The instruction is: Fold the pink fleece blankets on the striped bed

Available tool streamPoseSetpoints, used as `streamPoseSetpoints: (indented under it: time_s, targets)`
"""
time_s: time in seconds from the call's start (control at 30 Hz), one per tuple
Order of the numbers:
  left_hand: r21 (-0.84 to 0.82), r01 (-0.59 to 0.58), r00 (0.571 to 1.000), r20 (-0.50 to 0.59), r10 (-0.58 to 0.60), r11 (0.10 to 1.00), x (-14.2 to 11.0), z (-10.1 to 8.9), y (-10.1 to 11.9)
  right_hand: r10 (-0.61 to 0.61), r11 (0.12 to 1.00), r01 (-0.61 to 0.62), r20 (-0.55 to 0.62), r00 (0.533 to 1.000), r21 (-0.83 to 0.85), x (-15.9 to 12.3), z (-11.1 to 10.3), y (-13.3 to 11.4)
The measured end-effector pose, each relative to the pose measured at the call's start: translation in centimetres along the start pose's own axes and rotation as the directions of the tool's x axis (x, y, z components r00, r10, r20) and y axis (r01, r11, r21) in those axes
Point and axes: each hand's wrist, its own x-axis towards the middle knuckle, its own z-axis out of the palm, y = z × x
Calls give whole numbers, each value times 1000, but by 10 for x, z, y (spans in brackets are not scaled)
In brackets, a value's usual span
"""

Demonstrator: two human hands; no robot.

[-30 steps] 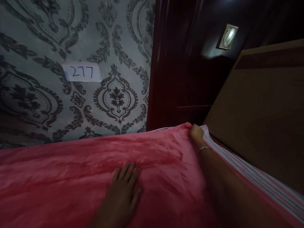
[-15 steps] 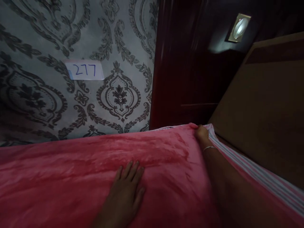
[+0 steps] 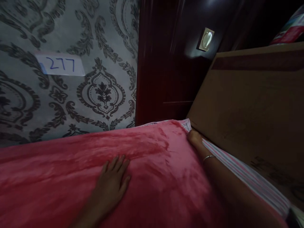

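A pink plush blanket covers the surface in front of me, with soft creases and darker brushed streaks. My left hand lies flat on it, fingers stretched out. Along the blanket's right edge, just nearer than its far right corner, my right hand is closed on the fabric. Its fingertips are hidden by the hand itself. A striped sheet in white, pink and grey shows under the blanket, beside my right forearm. A thin bracelet circles my right wrist.
A large cardboard box stands close along the right side, with a colourful package above it. Patterned wallpaper bears a paper label reading 277. A dark red wooden door or panel with a metal fitting rises behind.
My view has turned to the right, showing more of the box. My right hand has moved from the blanket's far corner nearer along its right edge. My left hand stays flat.
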Motion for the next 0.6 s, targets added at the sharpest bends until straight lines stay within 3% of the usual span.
streamPoseSetpoints:
  time_s: [0.2,0.37,0.6]
  targets:
    - [20,-35,999,-1,35,999,0,5,-4,8,1000,-7,-61,998,10,-3,8,3]
    - [20,-15,1000,-19,15,1000,2,3,-3,12,1000,-12,-6,1000,22,-5,-4,3]
    - [53,23,999,44,-26,998,7,-9,7,-5,998,1,80,997,56,-40,-29,46]
